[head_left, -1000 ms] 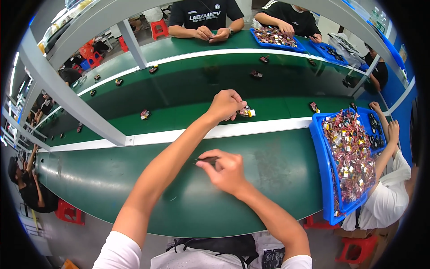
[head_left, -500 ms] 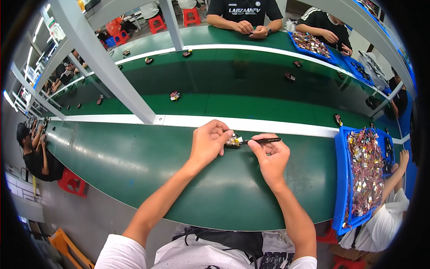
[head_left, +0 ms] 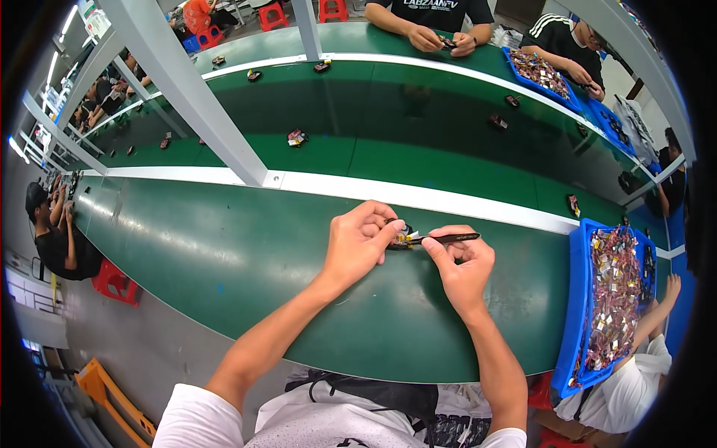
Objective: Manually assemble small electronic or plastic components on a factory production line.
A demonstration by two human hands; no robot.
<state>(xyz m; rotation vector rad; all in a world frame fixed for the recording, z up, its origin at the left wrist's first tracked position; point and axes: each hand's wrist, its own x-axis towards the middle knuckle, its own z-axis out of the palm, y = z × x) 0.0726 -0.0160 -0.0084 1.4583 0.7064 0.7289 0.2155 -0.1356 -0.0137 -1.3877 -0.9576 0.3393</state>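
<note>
My left hand [head_left: 360, 243] pinches a small part [head_left: 403, 237] with yellow and silver bits, holding it just above the green table [head_left: 224, 254]. My right hand [head_left: 461, 263] grips black tweezers [head_left: 447, 238], held level with the tips pointing left and touching the small part. Both hands meet near the table's white strip [head_left: 418, 198].
A blue tray [head_left: 576, 299] full of small parts sits at my right. A grey post [head_left: 198, 93] slants up at the left. Small parts lie on the green conveyor belt [head_left: 388, 127] beyond. Other people work across the belt and at both sides; red stools stand about.
My left hand came back from the white strip with the small part. My right hand lifted the tweezers off the table and brought their tips to the part.
</note>
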